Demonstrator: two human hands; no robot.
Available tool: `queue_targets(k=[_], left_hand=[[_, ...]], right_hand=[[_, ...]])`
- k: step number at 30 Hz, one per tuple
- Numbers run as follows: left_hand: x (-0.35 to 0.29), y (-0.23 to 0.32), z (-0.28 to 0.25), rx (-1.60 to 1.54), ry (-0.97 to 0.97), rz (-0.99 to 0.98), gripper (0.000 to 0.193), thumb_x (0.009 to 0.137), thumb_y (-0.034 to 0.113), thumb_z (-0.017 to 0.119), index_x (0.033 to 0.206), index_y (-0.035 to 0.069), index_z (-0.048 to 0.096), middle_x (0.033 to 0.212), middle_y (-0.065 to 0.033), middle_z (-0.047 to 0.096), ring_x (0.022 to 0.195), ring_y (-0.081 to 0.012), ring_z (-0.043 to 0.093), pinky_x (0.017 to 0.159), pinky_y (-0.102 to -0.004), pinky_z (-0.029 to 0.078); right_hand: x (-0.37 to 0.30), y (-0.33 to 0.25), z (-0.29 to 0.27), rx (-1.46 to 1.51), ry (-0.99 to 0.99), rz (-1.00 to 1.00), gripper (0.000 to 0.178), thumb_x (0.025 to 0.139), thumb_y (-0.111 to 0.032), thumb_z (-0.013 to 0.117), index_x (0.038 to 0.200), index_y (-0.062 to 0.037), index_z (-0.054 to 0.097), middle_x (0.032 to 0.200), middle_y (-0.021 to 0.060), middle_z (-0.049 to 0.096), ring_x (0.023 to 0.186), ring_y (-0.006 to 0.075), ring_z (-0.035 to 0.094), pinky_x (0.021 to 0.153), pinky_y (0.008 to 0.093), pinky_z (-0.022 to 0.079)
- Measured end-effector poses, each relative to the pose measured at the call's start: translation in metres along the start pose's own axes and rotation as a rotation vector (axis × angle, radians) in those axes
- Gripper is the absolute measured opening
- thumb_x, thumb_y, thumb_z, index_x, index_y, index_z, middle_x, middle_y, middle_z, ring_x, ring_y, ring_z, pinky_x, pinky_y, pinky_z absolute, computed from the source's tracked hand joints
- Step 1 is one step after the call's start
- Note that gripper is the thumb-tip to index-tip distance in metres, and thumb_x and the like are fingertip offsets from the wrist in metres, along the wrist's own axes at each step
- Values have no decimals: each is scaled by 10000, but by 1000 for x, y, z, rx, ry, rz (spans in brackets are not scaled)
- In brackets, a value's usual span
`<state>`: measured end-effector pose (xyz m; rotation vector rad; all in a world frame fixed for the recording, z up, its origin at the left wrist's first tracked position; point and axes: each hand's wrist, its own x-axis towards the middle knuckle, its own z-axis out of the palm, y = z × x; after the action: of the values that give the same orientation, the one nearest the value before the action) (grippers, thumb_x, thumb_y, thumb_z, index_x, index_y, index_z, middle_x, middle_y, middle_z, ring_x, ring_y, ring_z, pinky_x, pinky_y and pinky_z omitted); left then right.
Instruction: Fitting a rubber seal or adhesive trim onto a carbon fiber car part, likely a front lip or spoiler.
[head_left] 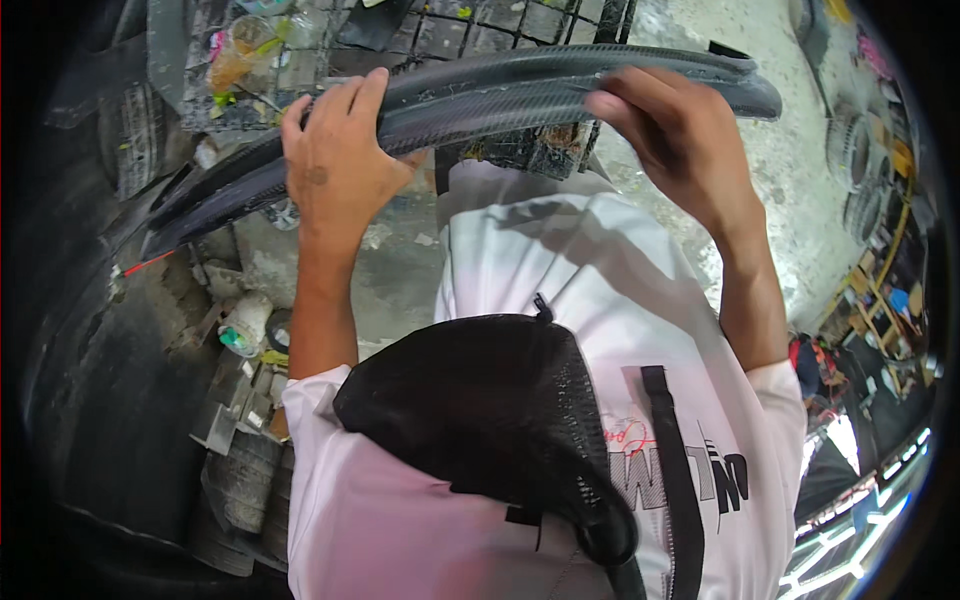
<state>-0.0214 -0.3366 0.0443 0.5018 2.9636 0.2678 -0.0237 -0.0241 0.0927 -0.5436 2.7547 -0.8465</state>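
Note:
A long, curved, dark grey part [490, 112] with a carbon-fibre weave runs across the upper view, from the lower left to the upper right. A groove follows its length, and pale smears mark its surface. My left hand [338, 160] grips it left of the middle, fingers over the far edge and thumb on the near side. At the right half, my right hand [690, 135] is closed with bent fingers at the part's surface. It is slightly blurred, and whatever its fingers may hold is hidden.
Beneath the part is a grid-topped work surface [490, 28] with a crumpled clear plastic bag [243, 62]. Blocks and scraps [240, 400] lie at left. A black bag [460, 400] hangs across my white shirt. Round coils or rims [855, 150] and cluttered shelving [890, 300] are at right.

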Motion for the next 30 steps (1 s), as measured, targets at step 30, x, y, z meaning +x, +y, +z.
queue_targets(k=[30], left_hand=[[4, 3, -7, -13, -39, -39, 694, 661, 315, 865, 1290, 159, 615, 1175, -3, 662, 1163, -182, 615, 1067, -434, 395]], right_hand=[[75, -5, 8, -443, -430, -313, 95, 880, -184, 692, 948, -127, 726, 796, 66, 696, 698, 293, 697, 618, 413, 552]])
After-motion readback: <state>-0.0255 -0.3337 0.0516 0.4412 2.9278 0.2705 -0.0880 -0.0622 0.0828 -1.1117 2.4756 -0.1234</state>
